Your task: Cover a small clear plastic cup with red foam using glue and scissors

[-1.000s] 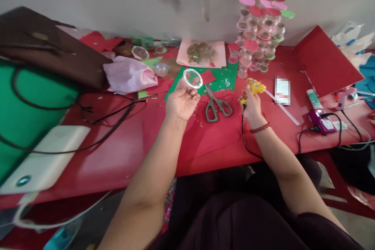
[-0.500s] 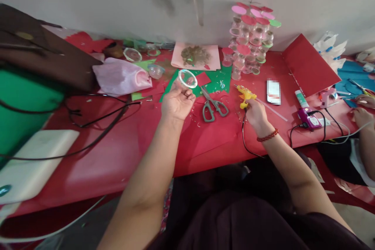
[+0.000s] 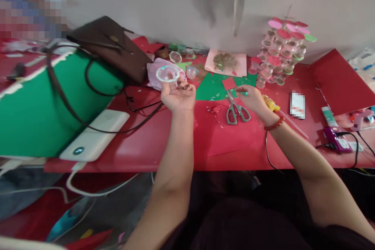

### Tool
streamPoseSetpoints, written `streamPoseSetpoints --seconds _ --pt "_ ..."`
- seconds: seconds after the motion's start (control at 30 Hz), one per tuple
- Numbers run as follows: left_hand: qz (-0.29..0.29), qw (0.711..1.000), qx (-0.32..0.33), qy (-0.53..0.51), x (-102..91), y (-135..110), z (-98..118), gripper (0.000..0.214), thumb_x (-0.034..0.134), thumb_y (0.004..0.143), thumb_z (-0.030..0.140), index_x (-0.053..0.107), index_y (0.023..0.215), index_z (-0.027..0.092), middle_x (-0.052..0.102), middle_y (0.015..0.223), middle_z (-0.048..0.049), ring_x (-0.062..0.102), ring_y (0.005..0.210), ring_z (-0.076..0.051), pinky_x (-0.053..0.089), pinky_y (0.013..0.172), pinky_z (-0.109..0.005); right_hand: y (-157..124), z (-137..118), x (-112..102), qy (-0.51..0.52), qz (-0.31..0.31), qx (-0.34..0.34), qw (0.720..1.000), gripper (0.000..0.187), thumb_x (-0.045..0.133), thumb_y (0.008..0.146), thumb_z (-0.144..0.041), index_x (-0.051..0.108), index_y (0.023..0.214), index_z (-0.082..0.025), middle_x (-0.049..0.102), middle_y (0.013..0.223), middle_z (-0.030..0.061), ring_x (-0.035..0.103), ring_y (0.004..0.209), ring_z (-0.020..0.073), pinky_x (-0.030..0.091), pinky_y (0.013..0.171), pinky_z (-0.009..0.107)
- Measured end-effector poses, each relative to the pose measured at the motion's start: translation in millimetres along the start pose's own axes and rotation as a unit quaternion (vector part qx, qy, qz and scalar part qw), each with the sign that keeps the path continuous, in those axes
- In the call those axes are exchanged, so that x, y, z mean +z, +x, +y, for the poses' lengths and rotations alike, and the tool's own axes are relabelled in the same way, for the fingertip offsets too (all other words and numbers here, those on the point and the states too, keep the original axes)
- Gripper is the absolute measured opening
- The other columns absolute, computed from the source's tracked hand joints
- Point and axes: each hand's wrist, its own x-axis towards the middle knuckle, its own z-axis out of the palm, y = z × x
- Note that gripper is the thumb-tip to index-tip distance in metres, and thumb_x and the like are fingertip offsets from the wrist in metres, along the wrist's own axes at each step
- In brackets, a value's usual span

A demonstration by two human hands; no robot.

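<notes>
My left hand (image 3: 179, 95) is raised palm up, its fingers curled around a small clear plastic cup (image 3: 159, 76) with a round rim. My right hand (image 3: 251, 99) hovers over the scissors (image 3: 238, 111), its fingers stretched to the left and slightly apart, holding nothing I can see. Close to its fingertips is a small red paper square (image 3: 229, 83). A yellow glue gun (image 3: 272, 103) lies on the table just beyond my right wrist, partly hidden by it. The grey-handled scissors rest on red paper (image 3: 216, 136).
At the back right stands a stack of clear cups topped with coloured discs (image 3: 281, 52). A phone (image 3: 297, 104) and a purple power adapter (image 3: 336, 139) lie to the right. On the left are a brown bag (image 3: 117, 49), its strap, and a white power bank (image 3: 96, 134).
My right hand has let go of the glue gun and moved left toward the red square. My left hand has carried the cup left, and the view has turned left.
</notes>
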Motion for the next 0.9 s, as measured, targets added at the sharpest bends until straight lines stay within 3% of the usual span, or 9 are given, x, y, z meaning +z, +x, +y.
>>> streamPoseSetpoints --seconds 0.1,0.2,0.33,0.43,0.53,0.63,0.73,0.9 --pt "0.022 0.999 0.027 0.012 -5.7 5 3 0.043 0.041 0.104 0.053 0.064 0.081 0.025 0.066 0.07 -0.0017 0.051 0.054 -0.01 0.041 0.059 -0.024 59 6 28 -0.084 0.028 0.069 0.994 0.014 0.074 0.072 -0.011 0.073 0.081 -0.021 0.08 0.106 0.009 0.07 0.116 0.0286 0.047 0.113 0.048" --pt "0.027 0.999 0.033 -0.017 -8.9 9 6 0.042 0.04 0.105 0.051 0.063 0.082 0.025 0.066 0.07 -0.0017 0.051 0.055 -0.01 0.041 0.059 -0.024 98 17 49 -0.066 0.094 0.146 0.983 0.019 0.082 0.063 -0.01 0.071 0.075 -0.02 0.08 0.103 0.013 0.063 0.128 0.0344 0.042 0.117 0.058" --pt "0.02 0.996 -0.08 -0.043 -5.3 7 0 0.035 0.041 0.106 0.039 0.063 0.087 0.021 0.062 0.068 -0.0015 0.048 0.052 -0.01 0.039 0.054 -0.023 110 21 52 -0.104 0.107 0.166 0.975 0.011 0.076 0.069 -0.01 0.072 0.071 -0.02 0.081 0.102 0.0141 0.067 0.122 0.0347 0.042 0.114 0.063" --pt "0.021 0.986 -0.165 -0.026 4.6 -2 -11 0.022 0.052 0.1 0.027 0.058 0.08 0.019 0.056 0.065 0.0005 0.048 0.05 -0.008 0.037 0.051 -0.022 93 12 40 -0.125 0.11 0.107 0.98 0.013 0.066 0.079 -0.013 0.077 0.082 -0.019 0.081 0.107 0.0154 0.072 0.116 0.0323 0.048 0.11 0.055" --pt "0.029 0.982 -0.186 -0.012 16.1 -16 -22 0.015 0.056 0.093 0.015 0.057 0.078 0.019 0.052 0.061 0.0029 0.049 0.05 -0.008 0.037 0.05 -0.021 61 -5 25 -0.097 0.154 0.015 0.983 0.019 0.064 0.085 -0.022 0.082 0.093 -0.021 0.083 0.103 0.011 0.075 0.104 0.0277 0.055 0.102 0.045" --pt "0.003 0.978 -0.206 0.015 23.5 -30 -31 0.011 0.056 0.092 0.012 0.064 0.088 0.019 0.06 0.066 0.0024 0.055 0.053 -0.008 0.042 0.053 -0.021 23 -21 19 -0.043 0.214 -0.062 0.974 0.022 0.063 0.09 -0.029 0.083 0.097 -0.027 0.084 0.102 0.006 0.077 0.099 0.026 0.058 0.098 0.043" --pt "-0.058 0.975 -0.209 0.051 24.0 -38 -39 0.014 0.06 0.092 0.011 0.068 0.097 0.022 0.069 0.076 0.0023 0.062 0.06 -0.008 0.046 0.059 -0.021 -10 -31 27 -0.026 0.209 -0.1 0.972 0.024 0.062 0.092 -0.028 0.083 0.102 -0.031 0.082 0.119 0.004 0.076 0.112 0.0256 0.056 0.105 0.044" --pt "-0.094 0.971 -0.2 0.088 17.9 -38 -47 0.017 0.064 0.091 0.008 0.069 0.097 0.024 0.073 0.081 0.0042 0.067 0.065 -0.007 0.05 0.067 -0.021 -34 -31 55 0.016 0.175 -0.076 0.982 0.022 0.067 0.089 -0.027 0.082 0.104 -0.034 0.079 0.126 0.002 0.074 0.121 0.0261 0.056 0.11 0.045"
